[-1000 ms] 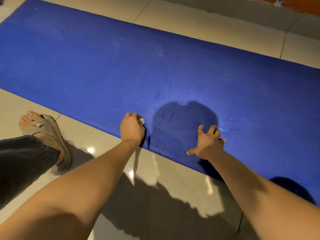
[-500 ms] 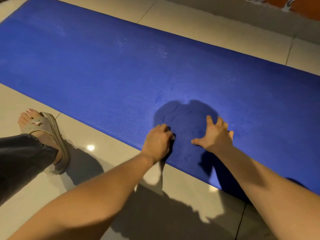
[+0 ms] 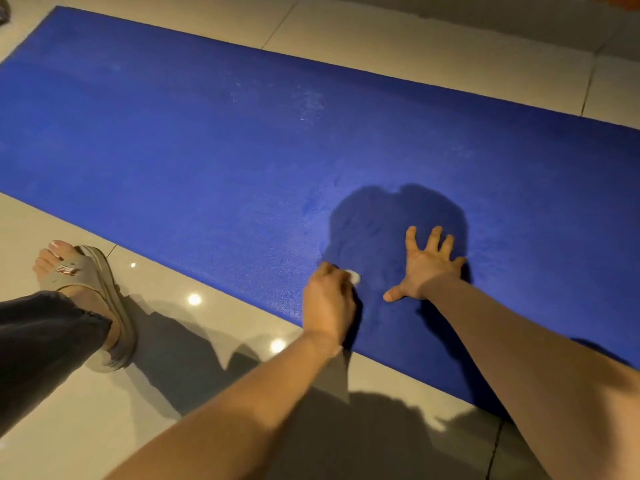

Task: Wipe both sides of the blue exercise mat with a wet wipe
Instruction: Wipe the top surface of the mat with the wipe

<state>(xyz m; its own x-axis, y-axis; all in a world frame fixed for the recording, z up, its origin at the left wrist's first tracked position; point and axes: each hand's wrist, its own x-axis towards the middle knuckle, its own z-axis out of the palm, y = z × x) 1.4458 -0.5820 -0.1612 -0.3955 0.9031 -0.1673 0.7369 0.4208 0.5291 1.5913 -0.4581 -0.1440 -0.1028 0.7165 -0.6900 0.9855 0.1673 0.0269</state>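
The blue exercise mat [image 3: 207, 150] lies flat on the tiled floor, stretching from the far left to the right edge. My left hand [image 3: 329, 299] grips a small white wet wipe [image 3: 355, 277] against the mat just inside its near edge; only a corner of the wipe shows past my fingers. To its right, my right hand [image 3: 424, 266] lies on the mat with fingers spread and straight. A dark shadow covers the mat around both hands. Faint whitish marks [image 3: 310, 107] show on the mat's far half.
My left foot in a beige sandal [image 3: 100, 299] stands on the glossy tile [image 3: 194, 341] left of my arms, close to the mat's near edge. Tile floor surrounds the mat. A wall base runs along the far right.
My left hand has slid the wipe to the right along the mat's near edge and further onto the mat. My right hand moved forward and now lies flatter.
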